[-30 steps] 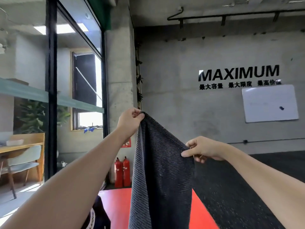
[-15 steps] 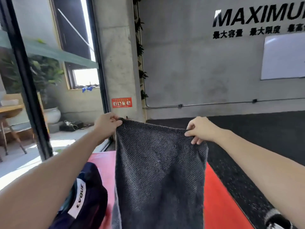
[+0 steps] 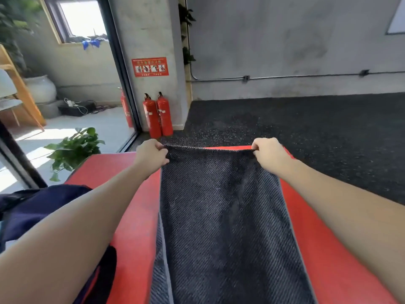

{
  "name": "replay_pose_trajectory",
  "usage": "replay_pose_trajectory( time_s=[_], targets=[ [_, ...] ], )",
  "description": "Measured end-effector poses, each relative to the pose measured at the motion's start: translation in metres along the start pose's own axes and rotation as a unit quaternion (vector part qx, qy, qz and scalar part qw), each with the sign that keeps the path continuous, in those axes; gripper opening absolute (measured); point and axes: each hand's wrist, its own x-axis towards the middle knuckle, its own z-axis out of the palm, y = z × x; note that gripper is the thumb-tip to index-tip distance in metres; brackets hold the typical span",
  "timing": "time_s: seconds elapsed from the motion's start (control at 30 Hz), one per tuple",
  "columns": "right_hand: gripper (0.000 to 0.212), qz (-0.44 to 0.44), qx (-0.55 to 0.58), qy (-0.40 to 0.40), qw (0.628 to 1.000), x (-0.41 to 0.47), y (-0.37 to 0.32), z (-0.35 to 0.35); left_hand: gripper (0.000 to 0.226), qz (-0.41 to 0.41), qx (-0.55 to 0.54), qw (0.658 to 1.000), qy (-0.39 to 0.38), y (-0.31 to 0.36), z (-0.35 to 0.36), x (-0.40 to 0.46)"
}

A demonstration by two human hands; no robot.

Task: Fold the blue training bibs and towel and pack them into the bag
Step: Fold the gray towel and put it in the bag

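Observation:
A dark grey ribbed towel (image 3: 223,220) stretches lengthwise over the red box top (image 3: 135,216), folded double with a second layer showing along its left edge. My left hand (image 3: 151,154) pinches the towel's far left corner and my right hand (image 3: 268,153) pinches its far right corner, both near the far edge of the red surface. A dark navy bag (image 3: 32,207) lies at the left, partly hidden by my left forearm. No blue bibs are visible.
Two red fire extinguishers (image 3: 157,115) stand against a concrete pillar ahead. A leafy potted plant (image 3: 74,148) sits left of the red box by a glass wall. Black rubber flooring (image 3: 306,132) spreads to the right and ahead.
My hands have come down from holding the towel up in the air and spread apart; the towel now extends over the red surface. The view has tilted downward.

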Motion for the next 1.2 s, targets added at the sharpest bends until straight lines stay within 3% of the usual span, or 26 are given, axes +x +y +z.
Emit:
replay_pose_trajectory(
  time_s=[0.03, 0.13, 0.2, 0.37, 0.5, 0.63, 1.0, 1.2],
  targets=[
    [0.029, -0.004, -0.004, -0.004, 1.0, 0.007, 0.004, 0.012, 0.01, 0.018, 0.025, 1.0, 0.001, -0.009, 0.011, 0.01],
    [0.076, -0.023, 0.006, -0.071, 0.997, 0.006, 0.012, 0.047, 0.054, 0.064, 0.127, 0.989, -0.049, -0.031, 0.042, 0.013],
    [0.082, -0.021, 0.004, -0.103, 0.994, -0.011, 0.018, 0.068, 0.063, 0.088, 0.158, 0.979, -0.099, -0.046, 0.06, -0.004],
    [0.073, -0.022, -0.004, -0.137, 0.99, -0.095, 0.015, 0.093, 0.048, 0.202, 0.175, 0.947, -0.178, -0.074, 0.074, -0.087],
    [0.062, -0.047, -0.006, -0.112, 0.993, -0.185, 0.006, 0.088, 0.036, 0.295, 0.178, 0.906, -0.247, -0.077, 0.055, -0.182],
    [0.053, -0.086, -0.006, -0.116, 0.99, -0.282, -0.011, 0.08, 0.03, 0.315, 0.195, 0.871, -0.323, -0.079, 0.033, -0.275],
    [0.044, -0.109, 0.028, -0.095, 0.989, -0.439, -0.028, 0.053, 0.04, 0.359, 0.304, 0.791, -0.391, -0.078, 0.012, -0.419],
    [0.042, -0.103, 0.038, -0.102, 0.989, -0.48, -0.031, 0.039, 0.051, 0.322, 0.362, 0.792, -0.373, -0.072, 0.021, -0.434]
  ],
)
